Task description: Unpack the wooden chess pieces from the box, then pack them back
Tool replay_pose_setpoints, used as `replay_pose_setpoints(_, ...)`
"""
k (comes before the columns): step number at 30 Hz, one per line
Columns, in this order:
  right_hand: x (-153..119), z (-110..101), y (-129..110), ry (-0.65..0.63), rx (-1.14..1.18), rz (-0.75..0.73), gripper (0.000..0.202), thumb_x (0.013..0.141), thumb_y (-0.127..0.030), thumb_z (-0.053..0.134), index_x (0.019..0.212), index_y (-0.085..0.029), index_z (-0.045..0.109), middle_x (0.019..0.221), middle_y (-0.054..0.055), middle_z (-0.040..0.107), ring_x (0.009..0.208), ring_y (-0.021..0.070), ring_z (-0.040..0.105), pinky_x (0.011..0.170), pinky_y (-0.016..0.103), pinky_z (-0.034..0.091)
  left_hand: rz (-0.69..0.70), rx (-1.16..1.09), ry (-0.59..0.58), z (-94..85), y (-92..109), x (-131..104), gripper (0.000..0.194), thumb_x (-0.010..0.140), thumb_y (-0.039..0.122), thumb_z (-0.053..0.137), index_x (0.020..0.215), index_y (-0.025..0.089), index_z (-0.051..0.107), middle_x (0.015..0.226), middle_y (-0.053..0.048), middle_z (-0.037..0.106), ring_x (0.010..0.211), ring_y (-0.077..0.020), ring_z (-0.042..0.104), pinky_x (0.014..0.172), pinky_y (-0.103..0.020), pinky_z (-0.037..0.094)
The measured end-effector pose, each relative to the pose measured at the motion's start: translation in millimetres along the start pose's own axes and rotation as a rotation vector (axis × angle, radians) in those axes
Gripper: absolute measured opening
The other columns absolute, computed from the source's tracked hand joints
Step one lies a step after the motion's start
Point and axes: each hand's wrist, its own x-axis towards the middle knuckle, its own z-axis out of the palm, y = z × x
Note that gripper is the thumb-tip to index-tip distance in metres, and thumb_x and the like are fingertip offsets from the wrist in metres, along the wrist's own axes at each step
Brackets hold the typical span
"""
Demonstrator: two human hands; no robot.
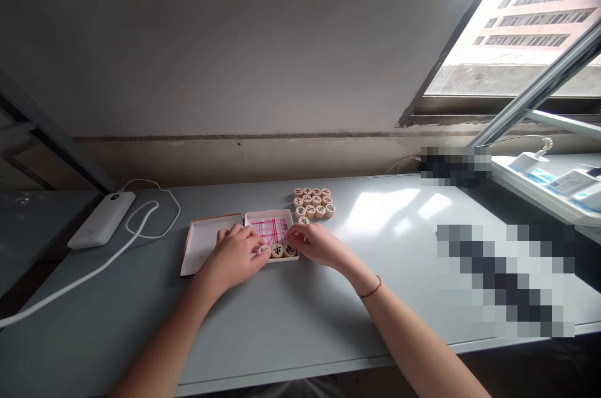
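A small white box (299, 254) lies on the desk, with a red-lined sheet (270, 229) inside it. Along its near side stands a row of round wooden Chinese chess pieces (277, 251) with dark characters. My left hand (237, 254) rests over the box's left side, fingers apart, thumb beside the leftmost visible piece. At the right wall my right hand (322, 244) has its fingers bent together near the rightmost piece; whatever is between the fingertips is hidden. The box lid (200, 248) lies inside up, partly behind my left hand. Just behind the box stand stacked Chinese chess pieces (317, 201) in rows.
On the left of the grey desk (291, 323) lies a white power strip (102, 219) with a looping white cable (101, 270). A white shelf (544, 191) with boxes stands at the right, by the window. A wall runs behind the desk.
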Motion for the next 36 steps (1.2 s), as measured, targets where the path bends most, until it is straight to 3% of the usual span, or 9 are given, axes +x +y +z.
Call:
replay_pose_setpoints(4,-0.2,-2.4,-1.8,0.011,-0.015,0.015,0.018,0.085,-0.018,0.048,0.082,-0.019,0.066,0.062,0.001,0.059,0.051,0.0108,0.043,0.049,0.023,0.025,0.024,-0.03,-0.029,-3.5,-3.6,-0.2,0.016,0.077,0.036,0.057,0.077,0.025,0.068,0.086,-0.005,0.066,0.095,-0.0268,0.052,0.083,-0.039,0.036)
replay_pose_setpoints(13,0.9,-0.3,-3.2,0.027,-0.036,0.027,0.019,0.084,-0.016,0.048,0.08,-0.018,0.066,0.062,0.001,0.061,0.052,0.0111,0.046,0.049,0.023,0.025,0.025,-0.038,-0.115,-7.4,10.4,-0.5,0.005,0.075,0.026,0.053,0.078,0.023,0.055,0.079,0.0,0.063,0.085,-0.0224,0.058,0.086,-0.037,0.036)
replay_pose_setpoints(17,-0.5,-3.8,-5.5,0.078,0.026,0.003,0.02,0.086,-0.018,0.047,0.097,-0.019,0.063,0.059,-0.002,0.055,0.051,0.0111,0.044,0.05,0.022,0.026,0.011,-0.069,0.005,-8.1,5.9,3.4,0.007,0.077,0.028,0.052,0.082,0.023,0.054,0.085,-0.001,0.065,0.087,-0.0225,0.06,0.087,-0.037,0.037)
replay_pose_setpoints(20,-4.0,-8.2,-11.0,0.138,0.149,-0.026,0.023,0.088,-0.025,0.046,0.107,-0.02,0.058,0.059,-0.004,0.05,0.05,0.0104,0.041,0.049,0.022,0.028,-0.04,-0.192,0.1,-10.9,5.0,5.6,0.014,0.082,0.036,0.052,0.088,0.023,0.054,0.091,-0.002,0.065,0.086,-0.0213,0.06,0.082,-0.034,0.041)
replay_pose_setpoints(23,-7.4,-10.8,-18.0,0.074,0.294,-0.101,0.022,0.088,-0.034,0.049,0.101,-0.02,0.059,0.066,-0.002,0.054,0.053,0.0096,0.041,0.049,0.021,0.031,-0.098,-0.37,0.064,-12.7,11.0,4.8,0.021,0.085,0.044,0.052,0.092,0.024,0.054,0.091,-0.001,0.065,0.084,-0.0186,0.06,0.074,-0.028,0.045)
replay_pose_setpoints(27,-7.3,-15.0,-18.7,0.044,0.401,-0.142,0.024,0.087,-0.04,0.051,0.089,-0.018,0.06,0.076,0.001,0.059,0.058,0.0097,0.045,0.051,0.021,0.035,-0.134,-0.53,0.036,-7.3,20.0,3.4,0.024,0.083,0.045,0.057,0.092,0.023,0.055,0.092,0.0,0.066,0.084,-0.017,0.061,0.076,-0.028,0.048)
replay_pose_setpoints(30,-5.9,-26.5,-8.8,0.129,0.384,-0.062,0.023,0.086,-0.04,0.049,0.085,-0.019,0.058,0.079,0.002,0.06,0.06,0.0108,0.048,0.053,0.023,0.037,-0.14,-0.669,0.111,-0.3,18.8,4.3,0.021,0.081,0.04,0.061,0.085,0.021,0.053,0.101,-0.003,0.065,0.09,-0.0175,0.062,0.081,-0.03,0.05)
replay_pose_setpoints(33,-5.9,-41.5,5.6,0.28,0.176,0.15,0.018,0.084,-0.034,0.047,0.073,-0.02,0.052,0.069,0.0,0.056,0.057,0.0114,0.044,0.052,0.024,0.032,-0.147,-0.75,0.198,4.1,13.0,5.9,0.02,0.079,0.036,0.063,0.082,0.02,0.051,0.098,-0.003,0.063,0.088,-0.017,0.063,0.08,-0.03,0.052)
replay_pose_setpoints(36,-6.0,-50.3,18.2,0.257,0.012,0.294,0.019,0.08,-0.028,0.045,0.063,-0.021,0.043,0.06,-0.002,0.05,0.054,0.0115,0.038,0.05,0.025,0.026,-0.162,-0.749,0.21,4.9,9.9,6.5,0.02,0.08,0.036,0.062,0.09,0.02,0.054,0.089,-0.001,0.062,0.083,-0.0156,0.063,0.077,-0.029,0.053)
